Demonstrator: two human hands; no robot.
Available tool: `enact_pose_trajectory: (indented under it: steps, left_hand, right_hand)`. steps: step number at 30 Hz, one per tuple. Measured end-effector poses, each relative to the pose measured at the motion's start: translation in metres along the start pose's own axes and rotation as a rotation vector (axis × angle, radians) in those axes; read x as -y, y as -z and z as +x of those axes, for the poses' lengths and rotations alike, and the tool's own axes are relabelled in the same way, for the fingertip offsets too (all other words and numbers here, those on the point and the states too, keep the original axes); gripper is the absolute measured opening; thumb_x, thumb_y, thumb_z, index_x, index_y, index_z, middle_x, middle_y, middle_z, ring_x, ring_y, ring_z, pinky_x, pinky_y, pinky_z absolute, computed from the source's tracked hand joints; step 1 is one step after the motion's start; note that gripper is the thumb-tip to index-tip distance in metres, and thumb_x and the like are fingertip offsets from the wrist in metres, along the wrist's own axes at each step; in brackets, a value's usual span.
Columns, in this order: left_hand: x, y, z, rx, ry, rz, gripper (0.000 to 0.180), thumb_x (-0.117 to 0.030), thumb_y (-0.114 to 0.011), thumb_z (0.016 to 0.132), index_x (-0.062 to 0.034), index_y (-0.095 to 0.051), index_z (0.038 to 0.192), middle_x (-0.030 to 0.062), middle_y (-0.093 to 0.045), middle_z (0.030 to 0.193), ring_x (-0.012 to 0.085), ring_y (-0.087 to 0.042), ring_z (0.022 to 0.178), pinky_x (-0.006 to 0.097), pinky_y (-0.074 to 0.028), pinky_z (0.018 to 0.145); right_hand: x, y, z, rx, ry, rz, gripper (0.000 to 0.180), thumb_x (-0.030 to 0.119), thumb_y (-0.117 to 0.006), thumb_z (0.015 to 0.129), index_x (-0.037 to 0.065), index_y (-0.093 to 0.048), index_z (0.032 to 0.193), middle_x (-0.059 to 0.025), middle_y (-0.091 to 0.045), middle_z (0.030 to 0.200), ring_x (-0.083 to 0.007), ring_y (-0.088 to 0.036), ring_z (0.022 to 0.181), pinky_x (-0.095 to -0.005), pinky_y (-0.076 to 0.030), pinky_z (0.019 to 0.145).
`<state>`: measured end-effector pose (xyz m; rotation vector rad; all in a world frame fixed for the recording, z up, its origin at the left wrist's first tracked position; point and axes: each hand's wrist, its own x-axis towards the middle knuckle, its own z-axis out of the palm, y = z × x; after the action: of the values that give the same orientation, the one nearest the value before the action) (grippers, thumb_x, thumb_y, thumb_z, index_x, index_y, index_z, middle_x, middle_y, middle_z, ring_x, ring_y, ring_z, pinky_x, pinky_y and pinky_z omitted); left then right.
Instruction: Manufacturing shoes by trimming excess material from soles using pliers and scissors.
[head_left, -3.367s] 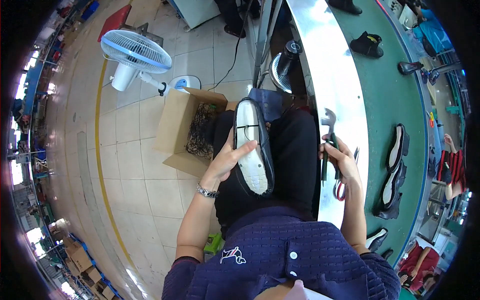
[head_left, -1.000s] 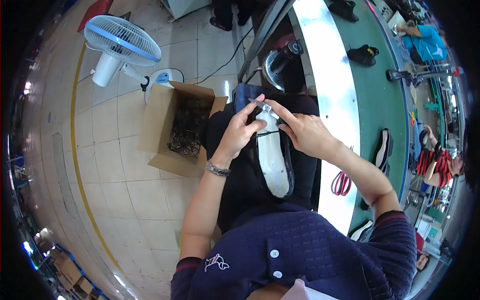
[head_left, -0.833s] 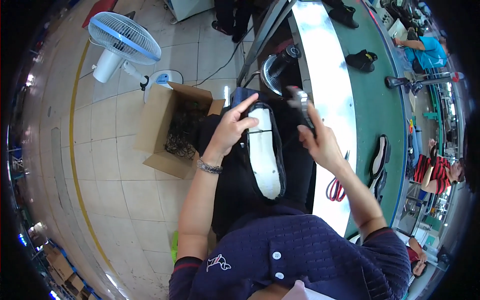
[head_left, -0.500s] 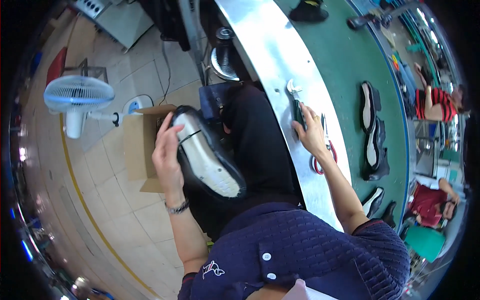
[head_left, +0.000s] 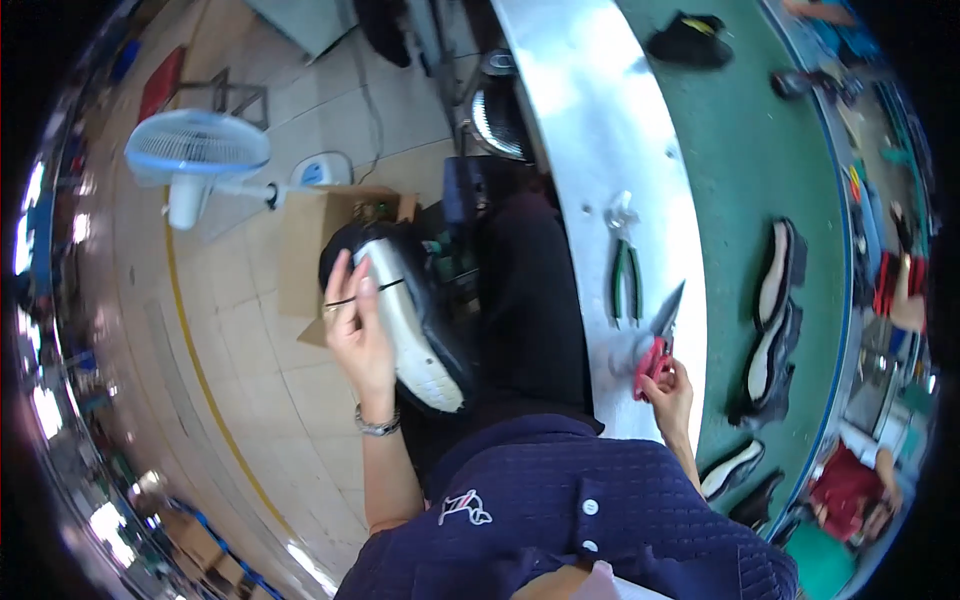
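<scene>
A black shoe [head_left: 408, 330] with a whitish sole turned up lies over my lap, and my left hand [head_left: 362, 340] grips it by its far-left side. A thin dark cord [head_left: 393, 285] crosses the sole and runs to my left fingers. My right hand [head_left: 670, 393] is closed on the red handles of a pair of scissors [head_left: 655, 362] at the metal ledge, the blades pointing away from me. Beyond the scissors, pliers [head_left: 625, 275] with green handles lie on the ledge, out of both hands.
The metal ledge [head_left: 600, 100] edges a green work surface [head_left: 720, 180] bearing several shoes [head_left: 770, 350] and a dark shoe [head_left: 690, 42] at the far end. An open cardboard box [head_left: 305, 250] and a fan [head_left: 197, 150] stand left. Other people [head_left: 845, 490] are at the right.
My right hand has let go of the pliers, moved nearer to me and taken hold of the scissors. My left fingers have shifted on the shoe to the cord.
</scene>
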<state>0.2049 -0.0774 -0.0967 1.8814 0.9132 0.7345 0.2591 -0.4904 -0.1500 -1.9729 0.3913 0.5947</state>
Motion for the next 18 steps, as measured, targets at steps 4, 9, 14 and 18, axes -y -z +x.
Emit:
enact_pose_trajectory:
  steps: [4, 9, 14, 18]
  left_hand:
    - [0.002, 0.003, -0.005, -0.057, -0.039, 0.037, 0.028, -0.017, -0.055, 0.099, 0.0014, -0.069, 0.113, 0.0126, -0.059, 0.130, 0.0189, -0.057, 0.110, 0.029, -0.044, 0.089]
    - [0.005, 0.012, -0.006, -0.045, -0.045, 0.007, 0.032, -0.021, -0.051, 0.101, 0.0035, -0.067, 0.115, 0.0180, -0.060, 0.129, 0.0197, -0.062, 0.102, 0.028, -0.045, 0.083]
    - [0.009, 0.003, -0.009, -0.084, -0.059, -0.078, 0.030, -0.017, -0.051, 0.101, 0.0022, -0.064, 0.120, 0.0174, -0.061, 0.129, 0.0189, -0.066, 0.094, 0.028, -0.049, 0.074]
    - [0.013, 0.002, -0.011, -0.113, -0.098, -0.134, 0.029, -0.013, -0.054, 0.099, 0.0037, -0.062, 0.121, 0.0206, -0.060, 0.127, 0.0265, -0.068, 0.102, 0.030, -0.052, 0.080]
  right_hand:
    - [0.076, -0.017, -0.012, 0.198, -0.040, 0.389, 0.051, 0.002, -0.066, 0.082, 0.001, -0.049, 0.130, -0.0002, -0.055, 0.092, -0.0077, -0.057, 0.076, -0.0203, -0.049, 0.066]
    - [0.157, -0.069, -0.022, 0.922, 0.002, 0.169, 0.088, 0.052, -0.086, 0.066, 0.002, -0.049, 0.130, 0.0043, -0.044, 0.081, -0.0067, -0.044, 0.071, -0.0194, -0.035, 0.063]
    - [0.185, -0.124, -0.043, 1.278, 0.012, -0.074, 0.083, 0.075, -0.054, 0.082, 0.003, -0.052, 0.123, 0.0044, -0.043, 0.075, -0.0067, -0.046, 0.065, -0.0212, -0.042, 0.057]
    - [0.190, -0.148, -0.057, 1.240, -0.177, -0.018, 0.080, 0.075, -0.040, 0.088, 0.003, -0.052, 0.118, 0.0035, -0.044, 0.074, -0.0067, -0.049, 0.064, -0.0232, -0.045, 0.053]
